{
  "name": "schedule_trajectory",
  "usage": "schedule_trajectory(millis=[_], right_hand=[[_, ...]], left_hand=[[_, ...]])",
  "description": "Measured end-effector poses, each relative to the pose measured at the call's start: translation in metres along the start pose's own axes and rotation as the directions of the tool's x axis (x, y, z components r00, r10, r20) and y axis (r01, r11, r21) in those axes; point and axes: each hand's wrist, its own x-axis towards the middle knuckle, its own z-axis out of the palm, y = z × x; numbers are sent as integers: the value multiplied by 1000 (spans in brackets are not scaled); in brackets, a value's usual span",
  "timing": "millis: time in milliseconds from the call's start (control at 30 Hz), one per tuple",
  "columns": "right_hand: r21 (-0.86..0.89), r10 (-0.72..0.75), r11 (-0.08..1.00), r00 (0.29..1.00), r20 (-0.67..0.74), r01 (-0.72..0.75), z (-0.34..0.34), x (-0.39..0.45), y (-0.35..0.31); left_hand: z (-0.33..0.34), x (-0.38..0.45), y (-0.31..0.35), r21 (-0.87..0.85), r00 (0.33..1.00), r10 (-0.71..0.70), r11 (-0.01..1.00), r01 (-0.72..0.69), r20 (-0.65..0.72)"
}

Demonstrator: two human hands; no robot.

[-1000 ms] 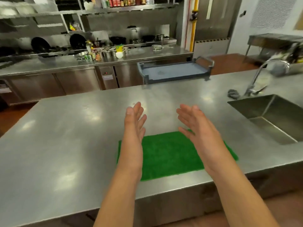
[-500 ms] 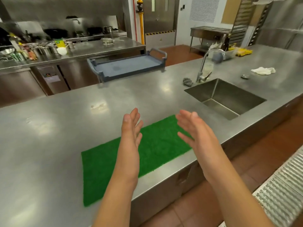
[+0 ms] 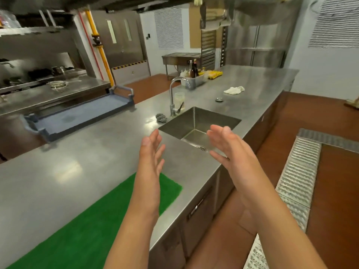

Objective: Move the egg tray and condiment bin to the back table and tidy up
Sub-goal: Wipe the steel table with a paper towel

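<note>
Holding nothing, your left hand [image 3: 150, 152] and right hand [image 3: 231, 150] float side by side above the steel bench [image 3: 81, 162], fingers straight and relaxed, palms turned toward each other with a gap between them. Your left hand is over bare steel beside the near left corner of the sink [image 3: 196, 125]; your right hand is over the sink's near right side.

You have the condiment bin [image 3: 195, 81] at the far end of the same bench, a grey tub with dark bottles [image 3: 194, 68] standing in it. The yellow egg tray [image 3: 214, 74] lies just beside it on its right, and you cannot tell whether the two touch. Both are well apart from your hands.

Between you and them, a white cloth [image 3: 234, 90] lies crumpled on the bench, with a small round metal piece [image 3: 219, 99] near it. A curved tap [image 3: 174, 94] rises at the sink's far left corner, a pale tumbler [image 3: 179, 98] behind it and a grey scouring wad [image 3: 161, 117] just to its left. A green mat [image 3: 93, 226] lies flat on the bench under your left forearm. A blue-grey tray with handles [image 3: 77, 115] sits at the bench's far left edge. Behind it runs a second steel counter [image 3: 58, 94] carrying a round metal dish [image 3: 57, 84].
</note>
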Motion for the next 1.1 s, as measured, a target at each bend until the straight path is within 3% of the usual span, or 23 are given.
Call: schedule_trajectory(millis=[333,633,933,1100], right_hand=[[24,51,998,997,-61,-49,-56,74,19],[-50,-3,999,974,-229,-9,-62,173,33],[-172,0,981,899,-438,-85,-118,233,38],[-159,18,981,872,-489,-109,-173,270,41]], left_hand=[[80,80,-41,-19,991,-91,995,94,98],[111,200,-75,-99,961,-108,986,138,256],[191,276,-119,-139,861,-132,964,227,492],[253,309,-138,-101,819,-167,959,264,550]])
